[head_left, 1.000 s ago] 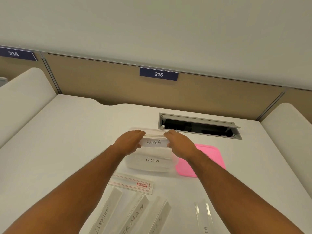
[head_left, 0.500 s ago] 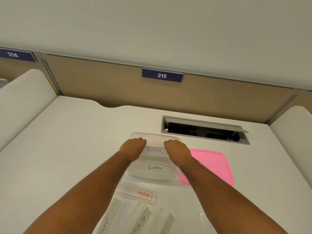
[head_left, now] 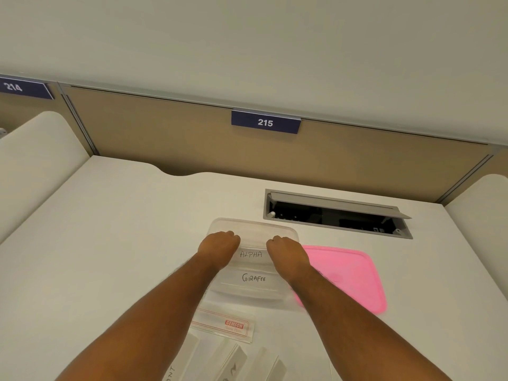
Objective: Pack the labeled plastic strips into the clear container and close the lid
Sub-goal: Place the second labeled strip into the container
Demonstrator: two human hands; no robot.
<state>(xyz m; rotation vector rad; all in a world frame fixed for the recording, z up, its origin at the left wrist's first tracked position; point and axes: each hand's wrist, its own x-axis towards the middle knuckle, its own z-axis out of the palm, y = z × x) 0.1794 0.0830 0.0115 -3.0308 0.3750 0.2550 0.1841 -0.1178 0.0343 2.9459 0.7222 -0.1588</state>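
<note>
Both hands have lowered the ALPHA strip [head_left: 251,254] into the clear container [head_left: 254,229], behind the GIRAFEE strip [head_left: 254,278]. The left hand [head_left: 220,244] and right hand [head_left: 286,250] grip its ends (fingers curled). The pink lid [head_left: 349,273] lies right of the container.

I see the clear container [head_left: 254,259] at the centre of the frame on the desk [head_left: 110,243]. My left hand [head_left: 220,247] and right hand [head_left: 286,250] reach into it at either end of the ALPHA strip [head_left: 251,254]; the GIRAFEE strip [head_left: 254,278] lies just below it, inside the container. The lid [head_left: 349,276] lies flat just right of the container. Above and right of the container sits the cable hatch [head_left: 335,213], set into the desk. Below the container lies the Gemson packet [head_left: 224,323], and below that, at the bottom edge, three more strips [head_left: 233,361] side by side. The 215 sign [head_left: 265,122] sits on the partition [head_left: 165,133] at upper centre, the 214 sign [head_left: 24,88] at upper left.
</note>
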